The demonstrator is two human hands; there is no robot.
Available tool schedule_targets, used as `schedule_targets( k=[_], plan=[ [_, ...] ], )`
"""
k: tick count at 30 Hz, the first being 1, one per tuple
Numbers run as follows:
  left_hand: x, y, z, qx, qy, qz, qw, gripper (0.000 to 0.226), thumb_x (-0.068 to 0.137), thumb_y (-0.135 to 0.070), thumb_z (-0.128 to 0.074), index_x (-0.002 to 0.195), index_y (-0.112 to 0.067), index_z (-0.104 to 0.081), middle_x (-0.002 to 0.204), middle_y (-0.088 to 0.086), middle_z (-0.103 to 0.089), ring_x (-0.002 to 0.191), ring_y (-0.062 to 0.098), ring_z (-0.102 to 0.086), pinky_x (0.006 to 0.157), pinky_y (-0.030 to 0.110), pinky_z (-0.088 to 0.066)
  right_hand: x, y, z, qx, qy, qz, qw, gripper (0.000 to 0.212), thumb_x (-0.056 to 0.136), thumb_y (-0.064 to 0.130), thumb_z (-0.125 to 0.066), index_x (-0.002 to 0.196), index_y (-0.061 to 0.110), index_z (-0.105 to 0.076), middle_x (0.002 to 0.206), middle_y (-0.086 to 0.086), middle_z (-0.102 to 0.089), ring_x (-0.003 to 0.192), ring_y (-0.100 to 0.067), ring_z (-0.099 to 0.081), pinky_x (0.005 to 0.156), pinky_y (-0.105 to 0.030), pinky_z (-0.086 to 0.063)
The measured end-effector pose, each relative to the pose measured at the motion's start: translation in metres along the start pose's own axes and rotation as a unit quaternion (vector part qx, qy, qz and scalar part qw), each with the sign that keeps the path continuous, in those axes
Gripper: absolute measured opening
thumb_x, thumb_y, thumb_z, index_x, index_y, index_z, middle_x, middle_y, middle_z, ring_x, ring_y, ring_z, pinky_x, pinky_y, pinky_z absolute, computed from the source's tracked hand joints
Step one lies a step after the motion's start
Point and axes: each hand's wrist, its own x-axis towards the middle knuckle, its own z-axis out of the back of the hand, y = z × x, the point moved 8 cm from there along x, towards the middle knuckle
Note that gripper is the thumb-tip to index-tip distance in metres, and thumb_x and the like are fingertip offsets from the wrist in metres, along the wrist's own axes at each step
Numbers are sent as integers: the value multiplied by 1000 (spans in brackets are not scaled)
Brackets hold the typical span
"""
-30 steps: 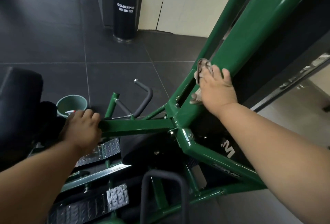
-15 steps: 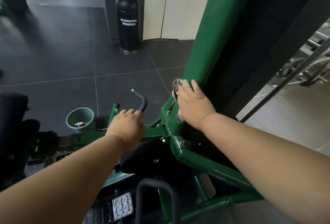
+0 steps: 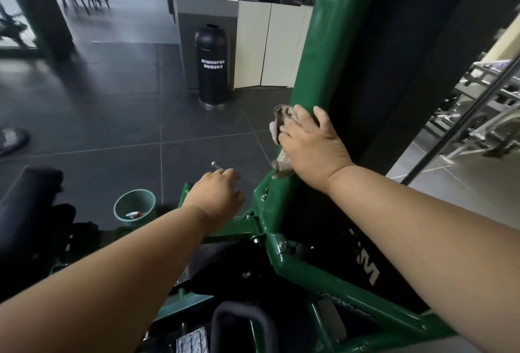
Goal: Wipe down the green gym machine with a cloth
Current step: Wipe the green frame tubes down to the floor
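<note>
A: Where is the cloth (image 3: 281,139) at this moment?

B: It lies flat against the big green post (image 3: 315,51) of the machine, low on it, just above the joint where the frame bars meet. The right hand (image 3: 309,147) covers most of it — only a crumpled end shows above the fingers and another end below the palm.

A: So the hand grips it?

B: It presses it, with the palm on the cloth and the fingers curled around the edge of the post.

A: And the left hand (image 3: 215,198)?

B: It is closed over a grey handle (image 3: 216,166); the tip of the handle sticks out past the knuckles. This hand is lower and to the left, apart from the cloth.

A: What is around the machine?

B: On the dark floor tiles, a small green bucket (image 3: 134,207) stands near the left forearm — something white and red lies inside. Farther back is a tall black bin (image 3: 212,68) with white letters.
</note>
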Motion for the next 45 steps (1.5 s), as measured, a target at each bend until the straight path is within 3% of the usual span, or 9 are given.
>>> schedule_targets(
  k=[5,10,16,25,30,35,38,41,45],
  plan=[
    [13,-29,10,-151,-54,3,987,71,93,-41,-68,155,-34,-35,145,0,-53,127,23,-58,107,41,-49,1,-22,18,98,-114,-19,988,18,96,17,-52,112,22,-45,117,-2,-73,137,-29,-56,114,-47,-22],
    [36,-81,23,-318,-92,-62,942,90,84,-41,-73,157,-53,-21,149,-8,-42,128,16,-56,108,44,-51,-5,-43,9,76,-107,-14,991,26,100,44,-58,117,25,-62,165,-1,-40,153,-30,-35,123,-55,-14],
    [61,-111,25,-371,-109,-56,920,52,83,-36,-61,133,-30,-49,138,-3,-51,122,22,-58,105,50,-52,-15,-63,11,129,-77,4,989,46,103,48,-52,148,36,-56,172,-4,-24,158,-28,-23,126,-57,-4],
    [44,-113,18,-209,-104,18,972,17,93,-31,-52,100,-16,-50,121,5,-43,115,33,-45,105,44,-40,24,-148,60,110,-126,-90,982,54,93,46,-57,145,33,-57,171,-5,-26,157,-37,-23,126,-58,-9],
    [65,-135,54,-261,-136,-35,955,54,90,-46,-31,123,-10,-54,145,9,-41,130,31,-46,114,43,-38,51,-180,69,89,-172,-95,976,61,94,49,-53,151,26,-51,169,-10,-29,149,-29,-18,126,-50,-14],
    [79,-155,115,-381,-215,-36,899,14,95,-36,-41,106,-28,-40,110,7,-64,99,34,-59,84,43,-47,51,-171,59,85,-196,-111,971,68,95,43,-51,158,19,-44,169,-16,-29,150,-32,-18,125,-48,-25],
    [92,-155,114,-403,-219,-21,888,42,94,-37,-36,135,-32,-34,135,7,-63,102,34,-62,88,45,-49,52,-169,60,76,-206,-112,969,67,95,41,-49,158,17,-44,168,-16,-31,150,-34,-19,125,-48,-25],
    [90,-137,65,-353,-152,13,923,66,105,-35,-31,164,-48,-5,163,-5,-39,119,28,-60,93,35,-42,51,-169,62,68,-208,-108,970,67,96,40,-48,158,16,-44,168,-16,-31,151,-33,-17,126,-47,-19],
    [86,-114,20,-450,-84,94,884,61,90,-51,-33,148,-69,-28,136,9,-67,118,42,-64,102,54,-50,51,-168,61,76,-208,-107,969,65,98,39,-47,159,16,-42,168,-15,-30,151,-33,-18,127,-45,-15]
  ],
)
